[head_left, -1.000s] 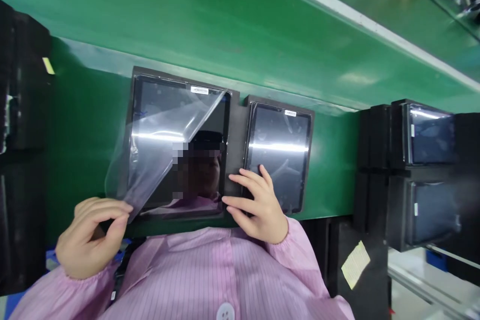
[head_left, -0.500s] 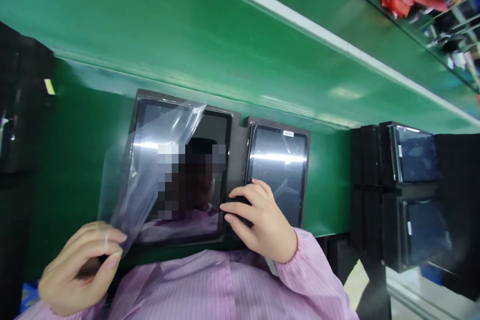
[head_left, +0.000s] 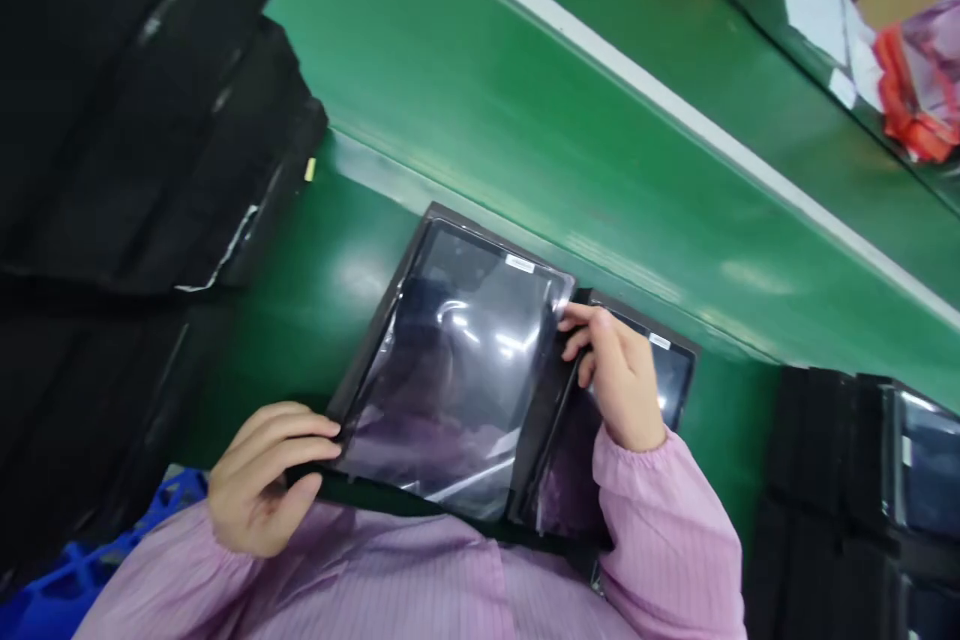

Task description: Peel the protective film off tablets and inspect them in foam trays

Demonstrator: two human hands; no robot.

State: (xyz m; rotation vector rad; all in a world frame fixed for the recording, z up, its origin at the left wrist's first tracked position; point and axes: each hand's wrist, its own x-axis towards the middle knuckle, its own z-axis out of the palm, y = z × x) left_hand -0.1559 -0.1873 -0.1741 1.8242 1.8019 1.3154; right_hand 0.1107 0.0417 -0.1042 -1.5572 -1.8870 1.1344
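A tablet (head_left: 465, 360) sits face up in a dark foam tray (head_left: 379, 335). Clear film (head_left: 450, 490) lies over its screen, wrinkled along the lower edge, and a small white label (head_left: 520, 264) shows near the top. My left hand (head_left: 274, 475) is at the tray's lower left edge, fingers stretched out and thumb apart, gripping nothing. At the upper right corner of the same tablet, my right hand (head_left: 619, 370) touches the film's edge with extended fingertips. Beneath that hand and forearm is a second tablet (head_left: 679, 365) in its own tray, partly hidden.
Tall stacks of black trays (head_left: 127, 110) stand on the left, with a blue plastic crate (head_left: 67, 580) below. More stacked trays holding tablets (head_left: 930, 465) are at the right. A white strip (head_left: 600, 50) crosses the green surface (head_left: 480, 110). Red material (head_left: 911, 110) lies at the upper right.
The film, earlier lifted at the left by my left hand, now lies across the tablet. My left hand has let go of it. My right hand has moved up to the tablet's top right corner.
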